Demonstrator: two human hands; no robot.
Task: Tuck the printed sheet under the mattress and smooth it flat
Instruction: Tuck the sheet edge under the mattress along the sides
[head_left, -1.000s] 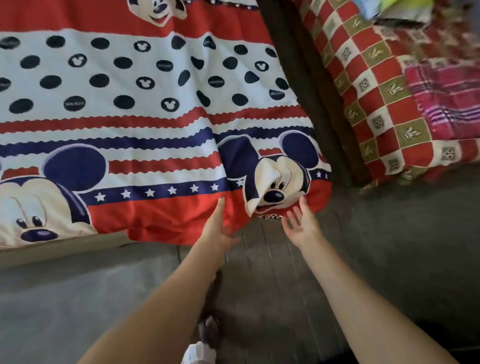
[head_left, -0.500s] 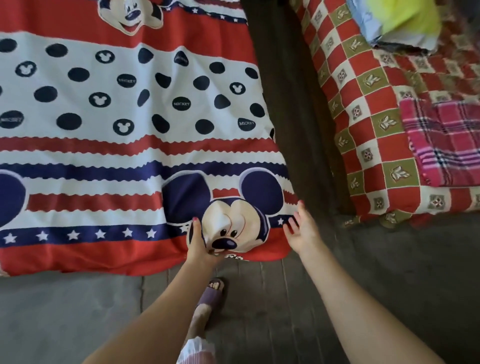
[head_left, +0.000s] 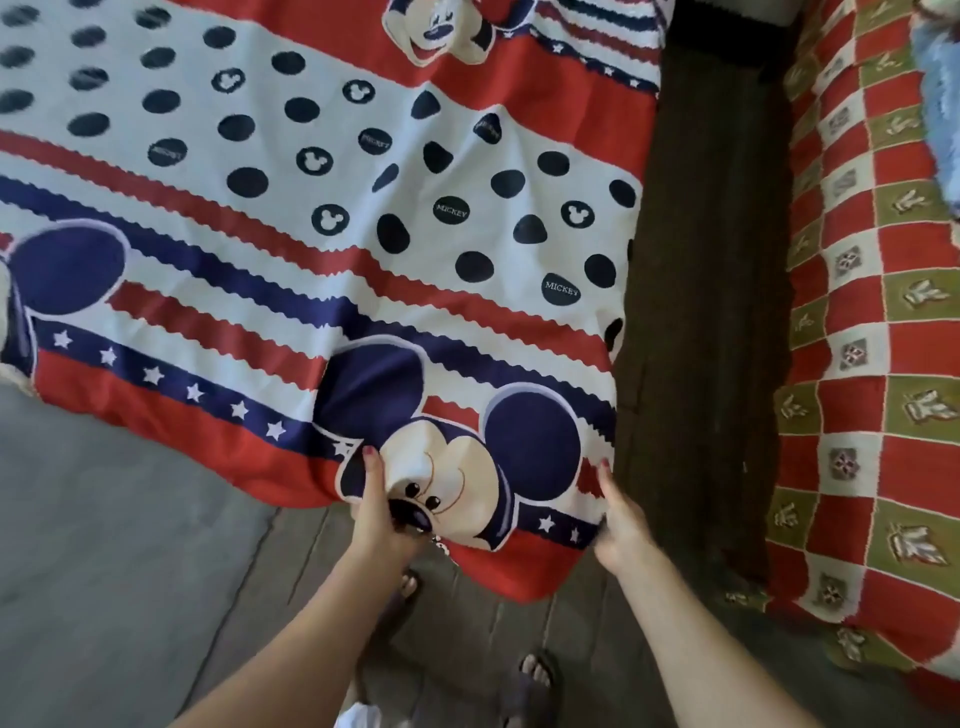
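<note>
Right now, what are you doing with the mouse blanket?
A person is making the bed. Both hands are at the near corner of the printed sheet: the left hand grips the fabric over the cartoon face, and the right hand holds the sheet's right edge. The red hem there hangs loose over the floor, not yet tucked in, and the white dotted part shows wrinkles. A checkered bedspread covers the bed alongside.
</note>
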